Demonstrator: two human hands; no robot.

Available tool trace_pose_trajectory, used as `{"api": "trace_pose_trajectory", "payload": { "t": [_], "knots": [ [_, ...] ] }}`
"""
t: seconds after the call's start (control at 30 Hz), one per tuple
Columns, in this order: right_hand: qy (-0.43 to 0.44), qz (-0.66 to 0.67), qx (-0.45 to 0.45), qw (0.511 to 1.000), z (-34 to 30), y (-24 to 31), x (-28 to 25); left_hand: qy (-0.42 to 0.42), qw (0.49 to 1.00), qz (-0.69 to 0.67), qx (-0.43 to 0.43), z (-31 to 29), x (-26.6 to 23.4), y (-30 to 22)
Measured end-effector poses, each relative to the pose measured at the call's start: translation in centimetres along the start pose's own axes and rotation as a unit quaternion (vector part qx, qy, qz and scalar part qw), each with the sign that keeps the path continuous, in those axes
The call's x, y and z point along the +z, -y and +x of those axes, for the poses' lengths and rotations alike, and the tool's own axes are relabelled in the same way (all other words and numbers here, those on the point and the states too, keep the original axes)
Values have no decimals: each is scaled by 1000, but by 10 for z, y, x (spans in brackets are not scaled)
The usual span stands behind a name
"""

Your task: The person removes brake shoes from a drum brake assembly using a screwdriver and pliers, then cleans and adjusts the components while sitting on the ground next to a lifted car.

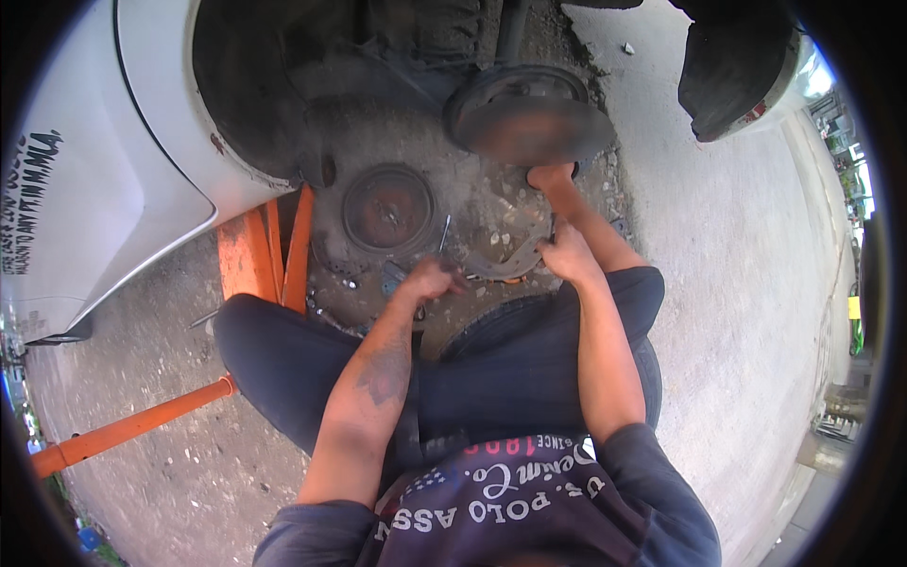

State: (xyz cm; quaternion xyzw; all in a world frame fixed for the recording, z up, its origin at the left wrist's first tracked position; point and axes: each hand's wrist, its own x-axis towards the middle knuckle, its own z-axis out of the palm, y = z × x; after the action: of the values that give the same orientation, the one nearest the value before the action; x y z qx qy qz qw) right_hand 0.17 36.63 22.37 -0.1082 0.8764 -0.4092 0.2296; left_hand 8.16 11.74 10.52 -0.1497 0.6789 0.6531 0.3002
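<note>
My right hand (567, 253) is closed on one end of a curved metal brake shoe (515, 263), tilted just above the ground between my legs. At the brake shoe's other end is my left hand (435, 280), slightly blurred, with curled fingers. A thin metal shaft, seemingly a screwdriver (446, 230), juts from the far side of that hand; its handle is hidden. Under the brake shoe lies a small orange-handled piece (513, 281). Beyond my left hand a round, rusty brake drum (388, 210) rests on the ground.
At the far left stands a white vehicle body (104, 170) with an open wheel arch. An orange jack stand (269, 250) sits beneath it. A rusty disc-shaped wheel hub (534, 132) lies ahead, by my bare right foot. Small metal parts (350, 282) lie near my left knee.
</note>
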Motion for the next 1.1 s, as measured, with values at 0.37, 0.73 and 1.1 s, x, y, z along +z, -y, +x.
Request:
{"api": "trace_pose_trajectory", "payload": {
  "t": [0.37,0.73,1.1],
  "knots": [
    [-12,109,29,994,14,-33,-3,4,973,-219,-67,17,14,-2],
    [10,-62,39,997,22,-21,-8,-99,978,-170,-66,27,17,-11],
    [-24,-61,14,998,21,-21,4,-311,948,58,-37,55,30,10]
  ]
}}
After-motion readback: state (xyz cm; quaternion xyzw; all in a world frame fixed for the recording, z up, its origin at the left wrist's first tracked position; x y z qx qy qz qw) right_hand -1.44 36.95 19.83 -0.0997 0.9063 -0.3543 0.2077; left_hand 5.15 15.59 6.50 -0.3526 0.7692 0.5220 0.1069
